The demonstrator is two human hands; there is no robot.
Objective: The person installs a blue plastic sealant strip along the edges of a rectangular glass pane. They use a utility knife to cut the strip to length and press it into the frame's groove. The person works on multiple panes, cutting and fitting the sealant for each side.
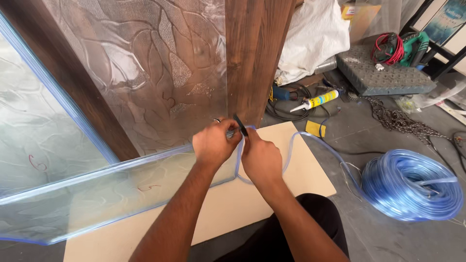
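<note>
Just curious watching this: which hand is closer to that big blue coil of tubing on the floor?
Right. The right hand sits on the side toward the coil of tubing; the left hand is farther, beside it.

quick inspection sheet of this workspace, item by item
surface: beige board lying on a grey floor
job's things: patterned glass pane with blue edging; clear blue tubing leads to a coil
clutter: sealant tube, white sack, yellow scrap
grips: left hand and right hand meet at the pane's corner, gripping the tubing and a dark tool
cables: black cord, red cord, chain
surroundings: wooden frame with textured glass, grey mat
</note>
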